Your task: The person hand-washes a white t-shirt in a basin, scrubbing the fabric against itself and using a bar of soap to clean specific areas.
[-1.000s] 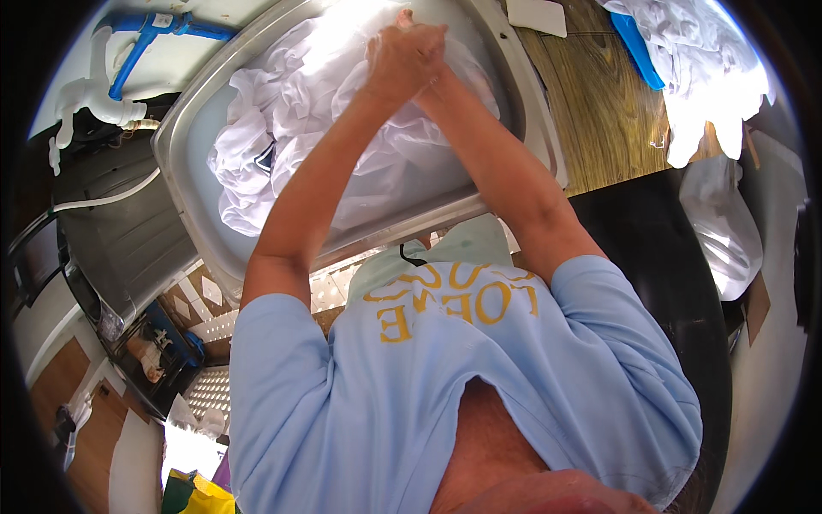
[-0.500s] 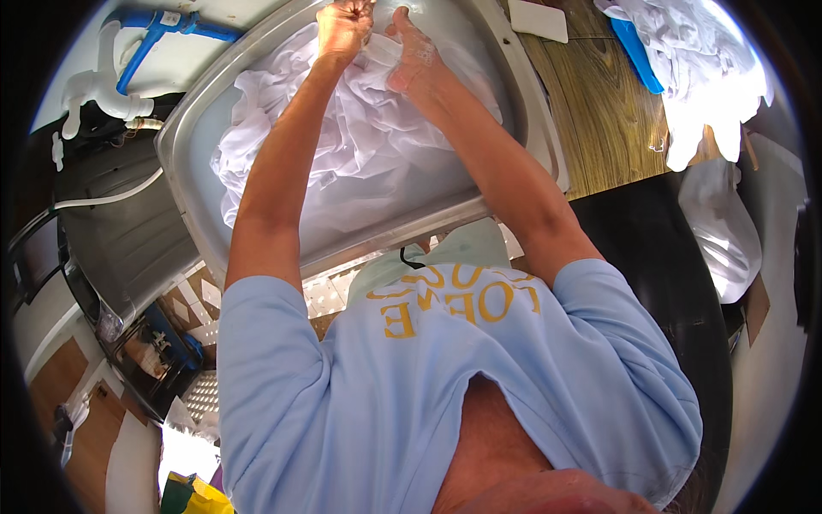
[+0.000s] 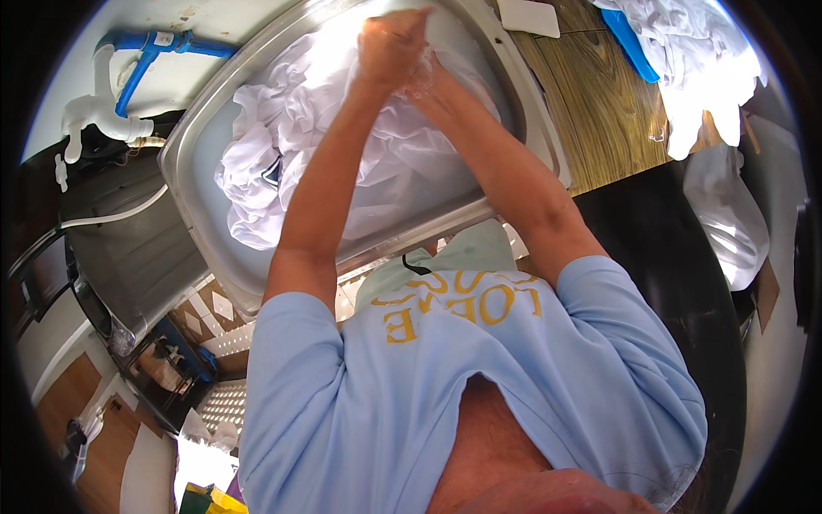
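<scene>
White wet cloth [image 3: 295, 111] lies bunched in a metal basin [image 3: 193, 218] of cloudy water. My left hand [image 3: 392, 50] is closed over a fold of this cloth in the far part of the basin. Close against it, lower and partly behind, is my right hand [image 3: 421, 81], with wet suds on its skin. The right hand's fingers are hidden by the left, so its grip does not show. A small dark-edged patch [image 3: 272, 171] shows on the cloth at the left.
Right of the basin runs a wood-grain counter [image 3: 591, 111] with a white flat slab [image 3: 529, 17]. More white cloth [image 3: 685, 60] hangs over a blue container [image 3: 631, 43] there. A white tap [image 3: 107, 120] on blue pipe [image 3: 141, 73] stands at the left wall.
My left hand has moved right and nearer, meeting the right hand, which was apart with fingers spread. The cloth at the left has shifted, exposing the dark-edged patch.
</scene>
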Demonstrator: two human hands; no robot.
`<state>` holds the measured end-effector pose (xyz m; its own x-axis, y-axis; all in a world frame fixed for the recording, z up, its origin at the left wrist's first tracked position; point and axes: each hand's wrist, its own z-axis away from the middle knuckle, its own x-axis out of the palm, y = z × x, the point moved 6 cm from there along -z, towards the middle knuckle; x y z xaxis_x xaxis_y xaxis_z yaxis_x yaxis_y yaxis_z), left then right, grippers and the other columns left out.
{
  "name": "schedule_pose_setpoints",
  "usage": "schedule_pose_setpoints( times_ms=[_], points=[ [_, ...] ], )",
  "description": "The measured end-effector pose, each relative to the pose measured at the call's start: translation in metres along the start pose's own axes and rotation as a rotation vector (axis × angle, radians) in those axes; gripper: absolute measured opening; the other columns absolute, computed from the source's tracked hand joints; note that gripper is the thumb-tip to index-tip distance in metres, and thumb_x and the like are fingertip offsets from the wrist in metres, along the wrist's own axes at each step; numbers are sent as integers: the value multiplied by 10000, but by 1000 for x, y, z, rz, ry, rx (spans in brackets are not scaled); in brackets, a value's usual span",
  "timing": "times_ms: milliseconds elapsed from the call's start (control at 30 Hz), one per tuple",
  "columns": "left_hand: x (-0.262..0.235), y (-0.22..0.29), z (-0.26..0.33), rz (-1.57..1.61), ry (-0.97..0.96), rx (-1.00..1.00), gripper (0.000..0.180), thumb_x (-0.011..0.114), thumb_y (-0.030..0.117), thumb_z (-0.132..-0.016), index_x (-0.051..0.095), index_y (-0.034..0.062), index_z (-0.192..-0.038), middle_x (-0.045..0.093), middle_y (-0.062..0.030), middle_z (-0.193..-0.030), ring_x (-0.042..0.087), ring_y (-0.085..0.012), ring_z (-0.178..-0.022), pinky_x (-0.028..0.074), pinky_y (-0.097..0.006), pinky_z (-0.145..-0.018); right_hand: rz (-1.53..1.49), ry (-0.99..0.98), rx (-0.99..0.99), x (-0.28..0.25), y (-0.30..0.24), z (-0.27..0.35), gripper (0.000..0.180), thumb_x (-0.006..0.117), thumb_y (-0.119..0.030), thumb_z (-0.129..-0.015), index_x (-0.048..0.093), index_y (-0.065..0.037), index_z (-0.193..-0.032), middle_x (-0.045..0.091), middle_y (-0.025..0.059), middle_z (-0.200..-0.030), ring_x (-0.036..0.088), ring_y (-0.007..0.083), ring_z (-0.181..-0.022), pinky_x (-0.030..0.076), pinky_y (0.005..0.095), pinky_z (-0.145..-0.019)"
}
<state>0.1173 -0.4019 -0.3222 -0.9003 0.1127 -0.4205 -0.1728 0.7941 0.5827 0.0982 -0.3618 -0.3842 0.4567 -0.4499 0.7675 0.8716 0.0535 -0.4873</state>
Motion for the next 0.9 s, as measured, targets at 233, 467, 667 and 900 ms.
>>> schedule_pose_setpoints(
  times_ms=[233, 467, 667, 900],
  points=[
    [23, 41, 26, 141, -219, 125, 201, 638, 257, -882, 619, 81, -787, 506, -49, -582, 493, -194, -510, 435, -353, -510, 49, -66, -271, -29, -11, -30, 400, 611, -455, -878, 523, -112, -1065, 567, 43, -1095, 579, 213, -960, 512, 405, -784],
    [13, -56, 22, -225, -555, -554, 330, 513, 324, -913, 629, 66, -1082, 637, -158, -832, 587, -275, -772, 490, -353, -784, -213, 201, 80, 1, 16, -10, 254, 621, -335, -872, 542, -136, -1008, 601, 45, -1026, 601, 235, -910, 510, 426, -791],
    [35, -55, 7, -92, -595, -527, 276, 481, 337, -933, 603, 89, -931, 597, -134, -788, 555, -239, -749, 467, -342, -711, -392, -125, 11, -59, 16, -73, 266, 603, -402, -875, 547, -152, -948, 603, 50, -920, 599, 234, -837, 507, 398, -678],
    [29, -30, -3, 55, -330, -238, 285, 492, 302, -939, 587, 73, -799, 545, -75, -629, 535, -227, -570, 465, -389, -617, -401, -670, 114, -23, -12, -41, 364, 445, -498, -951, 525, -143, -965, 576, 37, -953, 572, 212, -881, 482, 408, -806]
  ],
)
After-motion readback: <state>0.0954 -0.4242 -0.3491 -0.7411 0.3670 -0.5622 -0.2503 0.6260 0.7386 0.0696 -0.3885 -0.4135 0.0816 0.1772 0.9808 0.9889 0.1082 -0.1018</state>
